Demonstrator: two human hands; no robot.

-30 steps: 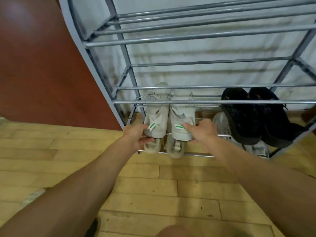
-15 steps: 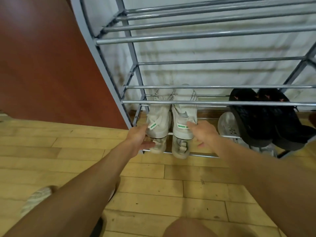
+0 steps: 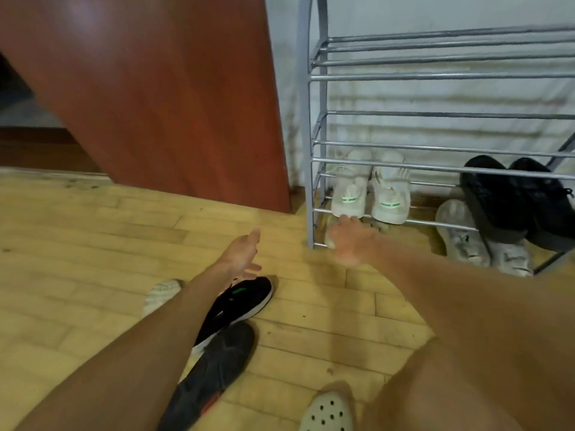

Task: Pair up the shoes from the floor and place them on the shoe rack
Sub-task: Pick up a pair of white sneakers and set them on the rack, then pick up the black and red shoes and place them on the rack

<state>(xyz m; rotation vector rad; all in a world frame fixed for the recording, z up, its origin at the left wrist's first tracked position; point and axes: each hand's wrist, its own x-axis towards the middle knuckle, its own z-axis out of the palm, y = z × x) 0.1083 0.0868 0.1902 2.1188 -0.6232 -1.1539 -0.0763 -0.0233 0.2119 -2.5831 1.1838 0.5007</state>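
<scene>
A pair of white sneakers with green heel tabs stands side by side on a low shelf of the grey metal shoe rack. My right hand hangs open just below their heels, holding nothing. My left hand is open over the floor, left of the rack. Under my left forearm lie a black sneaker with a green mark, a dark grey shoe and a white sneaker, partly hidden by my arm.
A black pair sits on the rack's right side above a grey-white pair on the floor. A red-brown door stands left of the rack. A white perforated clog shows at the bottom edge.
Both hands let go of the white sneakers and pulled back from the rack. My view swung left and down, bringing the loose shoes on the floor into sight.
</scene>
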